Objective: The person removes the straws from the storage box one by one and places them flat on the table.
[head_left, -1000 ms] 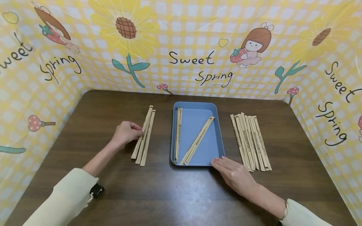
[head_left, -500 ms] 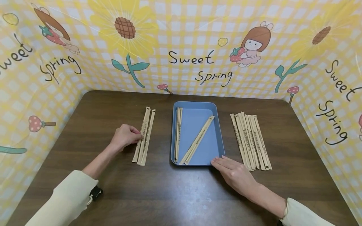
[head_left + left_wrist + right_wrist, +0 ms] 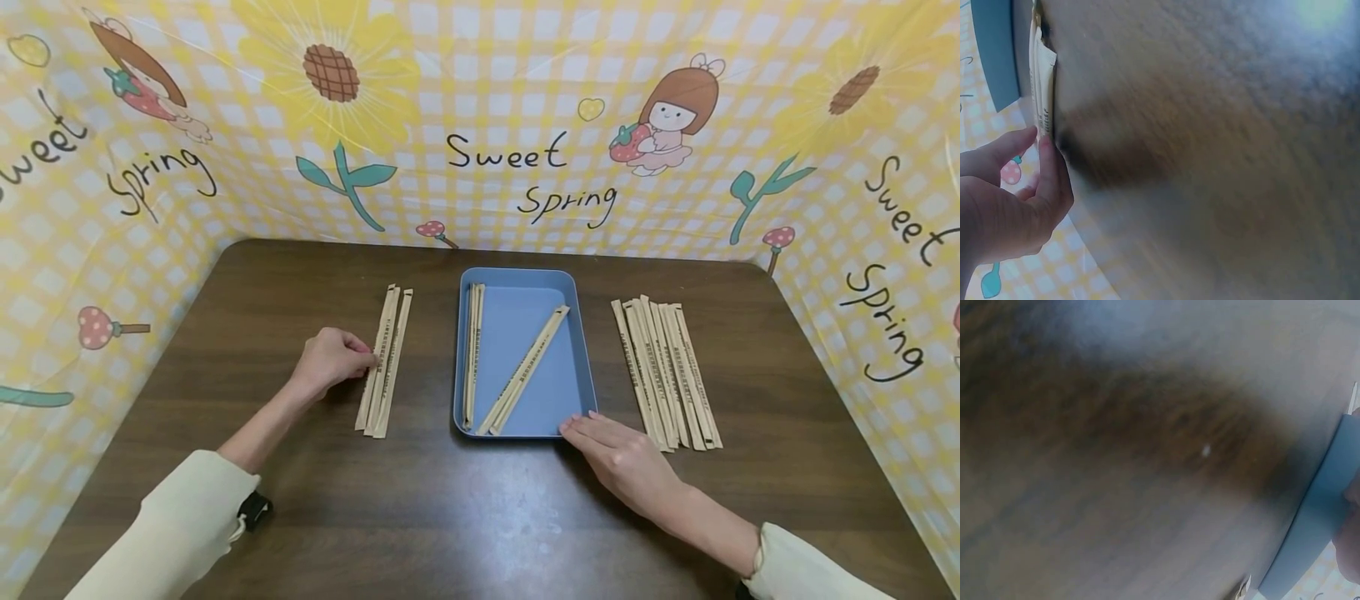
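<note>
My left hand (image 3: 330, 362) pinches the leftmost slim paper-wrapped stick (image 3: 366, 404) of a small group lying left of the tray. In the left wrist view, thumb and fingertips meet at the printed brown wrapper (image 3: 1046, 94). The far parts of the group overlap there. My right hand (image 3: 630, 462) rests with extended fingers on the near right corner of the blue tray (image 3: 555, 392). The right wrist view catches only part of that hand (image 3: 1347, 550) against the tray's wall (image 3: 1310, 515).
Inside the tray, a few wrapped sticks (image 3: 474, 358) stand along the left wall and a pair (image 3: 525, 371) lies slanted. Several more form a pile (image 3: 667, 375) to the right, near my right hand. A patterned cloth (image 3: 510, 100) walls off the wooden table (image 3: 480, 508).
The leftmost stick has turned and slid in my left hand's pinch, so it lies closer alongside the others. My right hand stays on the tray corner.
</note>
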Motion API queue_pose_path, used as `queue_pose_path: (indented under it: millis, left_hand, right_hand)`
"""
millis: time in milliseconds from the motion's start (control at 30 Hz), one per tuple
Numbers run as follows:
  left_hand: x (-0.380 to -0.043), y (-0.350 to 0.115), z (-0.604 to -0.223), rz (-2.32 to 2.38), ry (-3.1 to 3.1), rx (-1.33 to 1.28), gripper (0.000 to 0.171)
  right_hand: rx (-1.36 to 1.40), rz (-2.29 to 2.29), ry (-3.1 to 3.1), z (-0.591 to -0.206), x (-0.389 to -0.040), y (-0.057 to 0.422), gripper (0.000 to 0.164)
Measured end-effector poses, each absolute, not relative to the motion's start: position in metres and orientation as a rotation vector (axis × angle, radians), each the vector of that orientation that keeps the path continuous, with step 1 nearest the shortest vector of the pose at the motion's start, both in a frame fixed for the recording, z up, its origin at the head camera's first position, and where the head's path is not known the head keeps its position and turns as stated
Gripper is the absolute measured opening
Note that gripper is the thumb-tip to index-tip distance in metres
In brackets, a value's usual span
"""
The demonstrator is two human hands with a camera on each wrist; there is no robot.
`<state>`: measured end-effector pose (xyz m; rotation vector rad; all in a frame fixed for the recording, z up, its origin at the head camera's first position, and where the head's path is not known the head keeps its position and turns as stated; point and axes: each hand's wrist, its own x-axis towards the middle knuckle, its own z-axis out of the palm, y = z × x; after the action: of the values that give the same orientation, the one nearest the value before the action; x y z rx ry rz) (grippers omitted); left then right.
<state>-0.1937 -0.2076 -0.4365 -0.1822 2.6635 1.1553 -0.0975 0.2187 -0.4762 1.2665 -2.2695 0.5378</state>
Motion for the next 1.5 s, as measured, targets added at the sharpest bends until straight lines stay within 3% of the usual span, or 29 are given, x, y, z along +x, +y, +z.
queue_pose_path:
  millis: [233,700,1033,1500]
  left_hand:
    - [-0.196,-0.186,-0.423,1.272,2.586,-0.101,0.024]
    - [-0.206,-0.098,-0.398,1.556,2.157,-0.017,0.027]
    - [-0.218,-0.054,-0.406,1.517,2.094,-0.036,0.033]
    - [-0.211,-0.03,-0.431,1.208,2.466,0.208,0.015]
  right_hand:
    - [1.268,0.539,-2.28,-0.475,-0.098,0.219,0.039]
    - [1.262,0.559,-2.292,-0.475,-0.097,0.219,0.041]
    - [1.26,0.562,-2.292,-0.476,-0.096,0.218,0.04]
    - [1.256,0.548,-2.285,-0.476,-0.097,0.218,0.039]
